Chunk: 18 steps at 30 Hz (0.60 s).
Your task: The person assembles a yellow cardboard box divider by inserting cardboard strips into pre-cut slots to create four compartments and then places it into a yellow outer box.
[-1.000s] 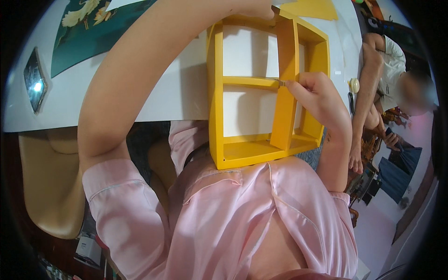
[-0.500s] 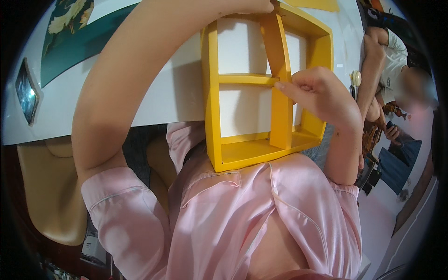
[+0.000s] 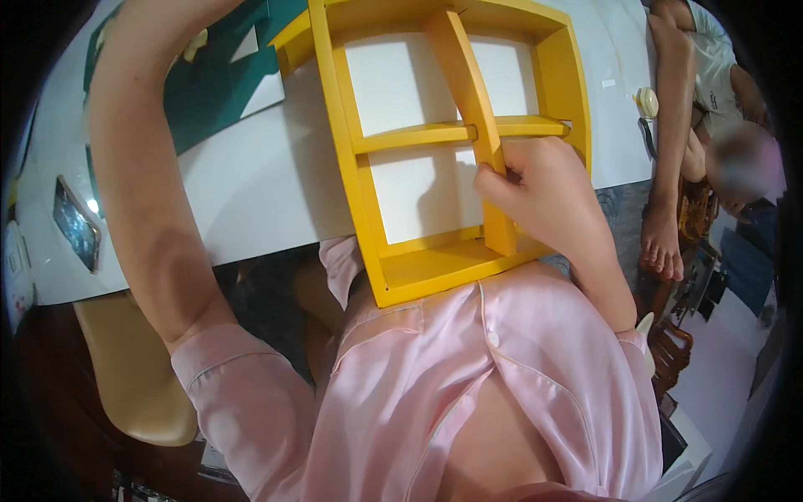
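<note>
A yellow shelf frame [image 3: 355,192] with crossing dividers stands partly over the white table, its near end against my pink shirt. My right hand [image 3: 539,180] is closed on the long middle divider [image 3: 473,92], below where the crosspieces meet it. The thumb lies along the divider's left side, and the other fingers are curled and mostly hidden. A short left crosspiece [image 3: 414,136] and a right crosspiece [image 3: 531,125] join the divider. My left arm reaches up past the top edge, so that hand is out of view.
On the white table [image 3: 251,201] lie a dark green sheet [image 3: 222,84], a phone [image 3: 77,224] and a small cream round object [image 3: 646,102]. Another yellow piece [image 3: 293,40] sits beside the frame. A tan chair [image 3: 138,368] is at lower left; another person [image 3: 669,109] sits at right.
My left hand has left the frame's far end and gone out of view. The right hand has shifted down the divider. The right crosspiece now shows, and the frame sits slightly tilted leftward.
</note>
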Available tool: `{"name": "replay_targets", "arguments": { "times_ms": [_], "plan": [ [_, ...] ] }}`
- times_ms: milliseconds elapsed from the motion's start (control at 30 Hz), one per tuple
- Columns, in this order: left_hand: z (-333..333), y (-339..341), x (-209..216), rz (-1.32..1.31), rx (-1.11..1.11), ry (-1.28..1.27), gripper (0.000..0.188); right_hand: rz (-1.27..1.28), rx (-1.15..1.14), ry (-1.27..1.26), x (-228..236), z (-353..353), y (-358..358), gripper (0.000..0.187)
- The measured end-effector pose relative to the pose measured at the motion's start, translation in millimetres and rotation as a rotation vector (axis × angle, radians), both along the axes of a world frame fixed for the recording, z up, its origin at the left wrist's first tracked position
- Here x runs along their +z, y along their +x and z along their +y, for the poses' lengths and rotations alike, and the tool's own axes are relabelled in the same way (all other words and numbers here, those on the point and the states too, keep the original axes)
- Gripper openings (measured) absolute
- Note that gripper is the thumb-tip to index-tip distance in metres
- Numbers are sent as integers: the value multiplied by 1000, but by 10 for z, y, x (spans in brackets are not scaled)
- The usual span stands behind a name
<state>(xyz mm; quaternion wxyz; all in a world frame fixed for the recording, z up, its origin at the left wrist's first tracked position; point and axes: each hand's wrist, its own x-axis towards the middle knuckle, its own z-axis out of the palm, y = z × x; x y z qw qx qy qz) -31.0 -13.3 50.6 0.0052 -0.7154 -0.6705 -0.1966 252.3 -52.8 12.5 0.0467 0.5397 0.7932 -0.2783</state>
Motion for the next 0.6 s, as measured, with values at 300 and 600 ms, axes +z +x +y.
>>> {"name": "replay_targets", "arguments": {
  "times_ms": [300,600],
  "plan": [
    [700,-288,-769,-165,36,-236,81,16,16,-61,118,47,-72,37],
    [150,434,-460,-28,-199,452,55,104,26,84,-10,21,50,39]
  ]
}}
